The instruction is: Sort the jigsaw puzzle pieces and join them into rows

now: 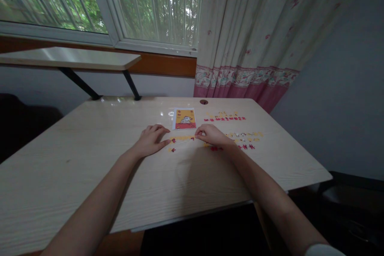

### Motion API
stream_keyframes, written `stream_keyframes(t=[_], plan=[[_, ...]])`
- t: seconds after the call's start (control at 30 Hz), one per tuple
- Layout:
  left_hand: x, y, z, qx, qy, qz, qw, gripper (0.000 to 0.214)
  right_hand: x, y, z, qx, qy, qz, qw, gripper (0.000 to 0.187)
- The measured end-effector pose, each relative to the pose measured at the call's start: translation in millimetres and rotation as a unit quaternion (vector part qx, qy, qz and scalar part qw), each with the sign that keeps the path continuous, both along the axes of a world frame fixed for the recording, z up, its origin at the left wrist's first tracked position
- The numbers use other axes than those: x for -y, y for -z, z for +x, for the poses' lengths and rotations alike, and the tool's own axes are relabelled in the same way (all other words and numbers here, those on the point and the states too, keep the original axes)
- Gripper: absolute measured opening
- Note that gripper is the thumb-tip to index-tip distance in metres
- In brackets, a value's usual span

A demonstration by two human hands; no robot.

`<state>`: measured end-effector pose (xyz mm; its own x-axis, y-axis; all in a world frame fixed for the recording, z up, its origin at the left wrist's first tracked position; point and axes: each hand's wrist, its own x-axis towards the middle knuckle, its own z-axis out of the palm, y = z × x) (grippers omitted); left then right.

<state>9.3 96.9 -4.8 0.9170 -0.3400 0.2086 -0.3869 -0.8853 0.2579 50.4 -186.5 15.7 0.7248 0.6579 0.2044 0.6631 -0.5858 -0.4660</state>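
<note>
A joined row of yellow jigsaw pieces (pixel 182 138) with dark red bits near both ends lies in front of me. My left hand (pixel 152 140) rests on the table at the row's left end, fingers apart, with the thumb tip by the pieces. At the right end, my right hand (pixel 208 134) pinches a jigsaw piece, mostly hidden by its fingers. Just below the row's left end is a small yellow and red piece (pixel 171 150). Behind the row lies a picture card (pixel 185 119) showing a white animal on yellow and red.
Loose pieces lie right of my hand: a red row (pixel 225 119) at the back, pale ones (pixel 244 134), and red ones (pixel 247 147) partly behind my forearm. A raised shelf (pixel 90 58) stands at the table's back left. The table (pixel 99 160) has a cable hole (pixel 204 102).
</note>
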Motion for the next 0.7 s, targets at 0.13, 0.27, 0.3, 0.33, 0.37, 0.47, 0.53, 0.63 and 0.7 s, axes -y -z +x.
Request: stream_keyframes(t=[0.13,0.27,0.3,0.33,0.37,0.47,0.53,0.63,0.7], plan=[[-0.2,-0.1,-0.1,0.000,0.002,-0.001,1.000,0.049,23.2,-11.1,15.6,0.026,0.086,0.038,0.995,0.017],[0.3,0.0,-0.3,0.001,0.001,-0.001,1.000,0.048,75.4,-20.4,51.3,0.033,0.245,0.013,0.969,0.021],[0.5,0.0,-0.4,0.002,-0.001,-0.003,1.000,0.048,91.3,-20.6,61.3,0.043,0.278,-0.016,0.959,0.022],[0.8,0.0,-0.5,0.003,-0.002,-0.005,1.000,0.048,107.2,-19.8,70.8,0.050,0.311,-0.053,0.948,0.023],[1.0,-0.1,-0.6,0.003,-0.004,-0.007,1.000,0.048,122.6,-18.3,79.5,0.054,0.329,-0.068,0.940,0.024],[1.6,-0.6,-1.2,0.004,-0.006,-0.010,1.000,0.049,160.3,-10.6,98.8,0.058,0.345,-0.102,0.931,0.026],[1.5,-0.7,-1.3,0.004,-0.006,-0.011,1.000,0.049,175.4,-5.1,107.0,0.063,0.330,-0.123,0.934,0.029],[0.6,0.0,-0.9,0.005,-0.005,-0.009,1.000,0.048,184.2,1.1,117.0,0.069,0.290,-0.150,0.943,0.035],[-0.4,0.8,-0.3,0.004,-0.004,-0.007,1.000,0.048,184.5,3.8,123.8,0.070,0.269,-0.164,0.946,0.039]])
